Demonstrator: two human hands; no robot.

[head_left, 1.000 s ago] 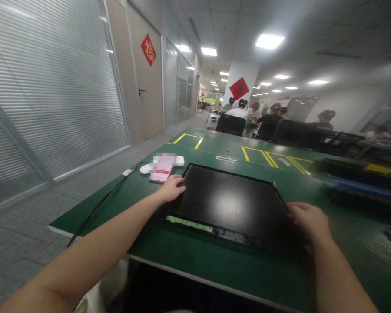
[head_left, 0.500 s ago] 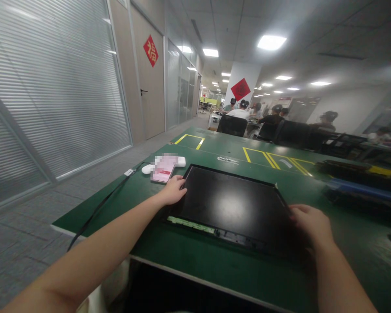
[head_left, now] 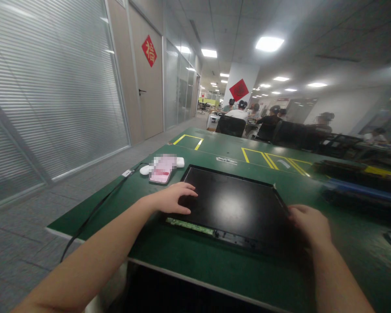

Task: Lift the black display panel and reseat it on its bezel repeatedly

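A black flat display panel lies on the green table with a strip of green circuit board along its near edge. My left hand rests on the panel's near left corner, fingers spread and arched over the surface. At the panel's right edge my right hand has its fingers curled round the rim.
A phone and a white oblong device lie left of the panel, with a black cable running off the table's left edge. Dark trays stand at the right. Yellow tape marks the far tabletop. Several people sit at desks behind. A glass wall runs along the left.
My left hand has slid from the panel's left edge inward onto its surface, nearer to me, with its fingers spread. The right hand has stayed on the right edge.
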